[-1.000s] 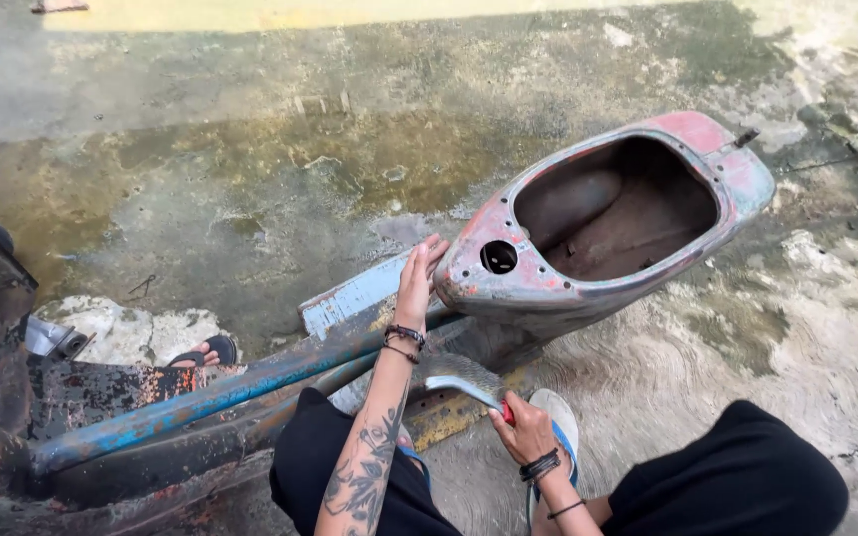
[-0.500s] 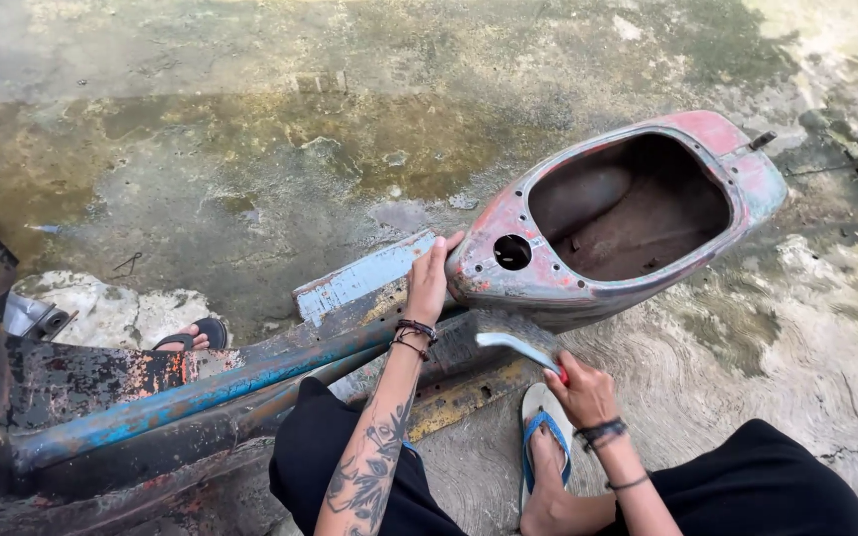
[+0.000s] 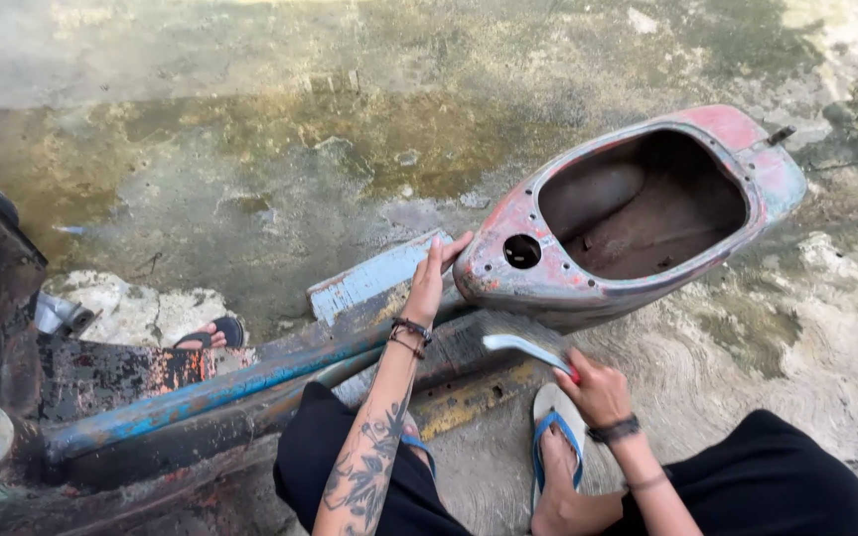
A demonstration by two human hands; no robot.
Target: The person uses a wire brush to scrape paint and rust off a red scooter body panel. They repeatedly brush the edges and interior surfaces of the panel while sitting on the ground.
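Stripped scooter frame (image 3: 638, 213) lying on wet concrete floor (image 3: 250, 149), faded red and blue paint flaking, rusted open seat tub facing up, wire brush (image 3: 523, 342) with red handle pressed against its underside

wet concrete floor (image 3: 250, 179), blue sandal (image 3: 554, 437)

The metal scooter body (image 3: 638, 213) looks matt, rusted and paint-flaked; the concrete floor (image 3: 250, 129) is rough and stained.

Open wet concrete floor (image 3: 250, 169) beyond scooter shell (image 3: 638, 213), shell's hollow open from above, blue frame tube (image 3: 220, 387) and knees crowding near side
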